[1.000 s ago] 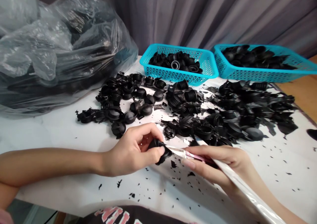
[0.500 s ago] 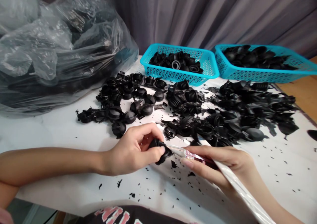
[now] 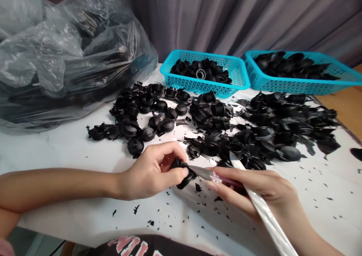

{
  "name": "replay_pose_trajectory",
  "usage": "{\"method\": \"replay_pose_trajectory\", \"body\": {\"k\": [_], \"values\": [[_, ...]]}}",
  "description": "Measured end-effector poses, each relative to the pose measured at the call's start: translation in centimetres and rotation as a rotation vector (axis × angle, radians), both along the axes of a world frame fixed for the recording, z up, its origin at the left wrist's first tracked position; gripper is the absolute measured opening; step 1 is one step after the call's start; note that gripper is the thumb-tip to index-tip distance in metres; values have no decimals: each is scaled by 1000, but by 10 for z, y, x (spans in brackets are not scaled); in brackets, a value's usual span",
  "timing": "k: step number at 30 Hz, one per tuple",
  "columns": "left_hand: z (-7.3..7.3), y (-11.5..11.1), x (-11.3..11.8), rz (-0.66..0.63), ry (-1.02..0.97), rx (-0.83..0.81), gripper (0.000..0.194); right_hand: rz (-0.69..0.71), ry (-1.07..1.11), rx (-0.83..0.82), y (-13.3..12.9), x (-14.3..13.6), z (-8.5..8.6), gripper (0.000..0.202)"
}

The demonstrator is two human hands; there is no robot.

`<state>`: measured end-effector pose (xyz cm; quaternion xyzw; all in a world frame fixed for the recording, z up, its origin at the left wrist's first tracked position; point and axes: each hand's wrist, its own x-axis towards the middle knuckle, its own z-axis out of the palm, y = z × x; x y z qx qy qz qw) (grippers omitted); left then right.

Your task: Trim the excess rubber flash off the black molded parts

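Observation:
My left hand (image 3: 158,169) pinches a small black ribbed rubber part (image 3: 185,177) between thumb and bent fingers, which cover some of it. From the right, my right hand (image 3: 254,192) grips pink-handled tweezers (image 3: 213,176), their pointed metal tips touching the rubber part. Across the same hand lies a long, whitish stick-like tool (image 3: 263,207) with a slanted metal tip; how the fingers hold it is partly hidden. Just beyond both hands lie heaps of similar black rubber parts (image 3: 210,146), many with ragged edges.
Two blue perforated baskets (image 3: 203,88) (image 3: 299,84) at the back hold black parts. A big clear plastic bag (image 3: 85,78) of dark items fills the left. Black scraps (image 3: 151,223) dot the white tabletop (image 3: 85,214). A grey curtain (image 3: 198,18) hangs behind.
The whitish tool has swung slightly, its lower end shifting left and its tip rightward. The tweezers have turned a little and show a darker metal face. My left hand is nearly still.

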<state>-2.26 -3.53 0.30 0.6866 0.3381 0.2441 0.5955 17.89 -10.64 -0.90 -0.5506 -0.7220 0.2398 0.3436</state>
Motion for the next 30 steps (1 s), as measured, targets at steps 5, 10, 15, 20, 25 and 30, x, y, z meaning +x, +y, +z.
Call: {"method": "replay_pose_trajectory", "body": {"k": [5,10,15,20,25,30], "values": [[0,0,1,-24,-2,-21,8,-14,45,37,-1,1,-5,16],[1,1,0,-12,-1,-30,9,-121,56,-27,-1,2,4,17],[0,1,-1,2,-3,-37,10,-169,90,-192,0,1,14,21],[-2,1,-1,-9,-23,-25,9,-185,194,-284,2,-1,14,18],[-3,1,-2,-21,-50,-16,8,-141,220,-355,2,-2,12,24],[-2,1,-2,-22,-50,-16,8,-126,235,-366,2,-1,9,29]]}}
